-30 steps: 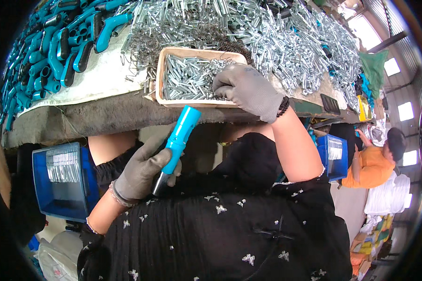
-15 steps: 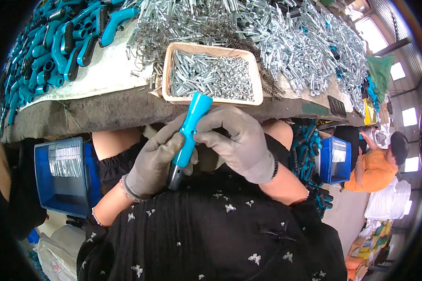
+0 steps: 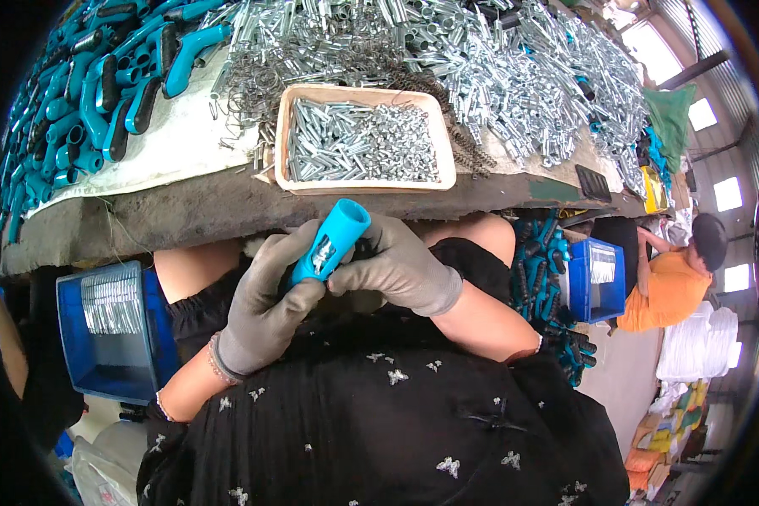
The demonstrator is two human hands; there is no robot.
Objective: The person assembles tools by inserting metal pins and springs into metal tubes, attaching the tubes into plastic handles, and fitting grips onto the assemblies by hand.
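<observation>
Above my lap, in front of the bench edge, a teal plastic handle points its hollow round end up and away from me. A pale metallic patch shows in an opening in its side. My left hand, in a grey glove, is closed around the handle from the left. From the right, my gloved right hand also grips it, its thumb against the handle's side below the opening. The handle's lower end is hidden by my fingers. Beyond my hands, a cream tray on the bench holds small metal pins and short metal pieces.
Teal handles with black grips pile up at the bench's left. Loose metal tubes and springs cover its middle and right. A blue bin stands left of my legs, another blue bin right. A person in orange sits at right.
The handle has tilted, so its hollow end now faces up and shows its opening. My right hand has closed in around it. The view has shifted slightly.
</observation>
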